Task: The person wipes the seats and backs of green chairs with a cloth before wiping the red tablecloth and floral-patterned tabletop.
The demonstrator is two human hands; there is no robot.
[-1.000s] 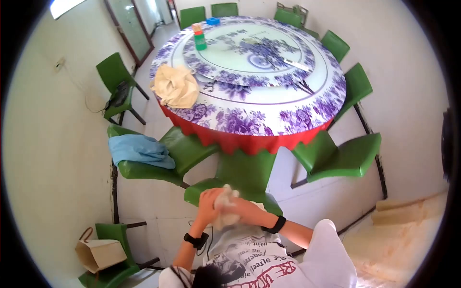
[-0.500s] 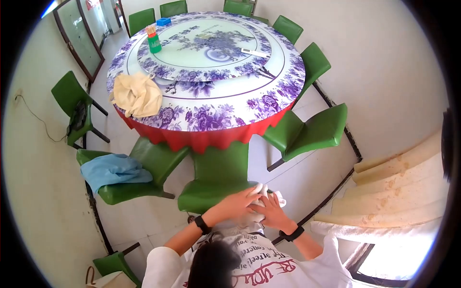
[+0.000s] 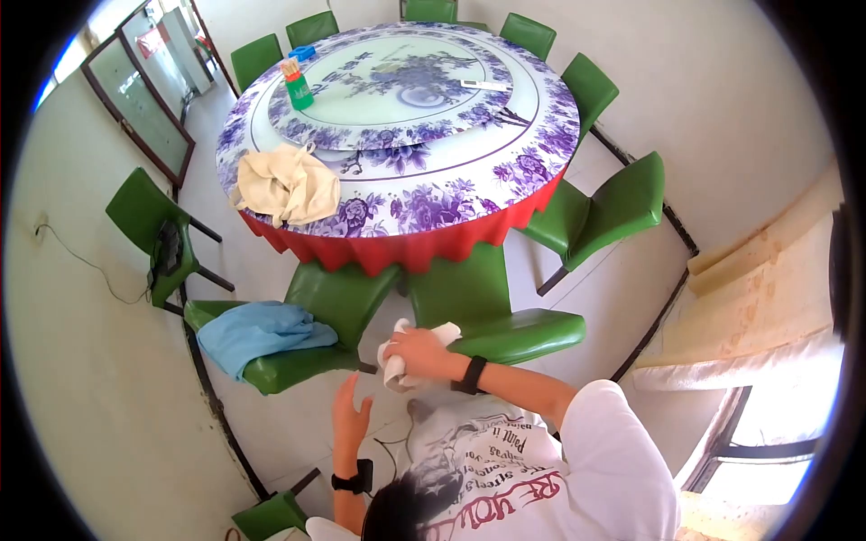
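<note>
White cloth (image 3: pixel 394 368) gripped in right hand (image 3: pixel 422 350), left hand (image 3: pixel 350 417) open just below

Cloth (image 3: pixel 393 372) partly under right hand (image 3: pixel 422 351)

A round counter (image 3: pixel 451 194) with purple floral top, glass turntable (image 3: pixel 388 90) and red skirt (image 3: pixel 406 254) stands on a pale tiled floor (image 3: pixel 271 424), ringed by green plastic chairs (image 3: pixel 622 194), enclosed by plain off-white walls (image 3: pixel 722 90), with a glazed door (image 3: pixel 135 117) far left and a daylit window (image 3: pixel 767 469) near right.
</note>
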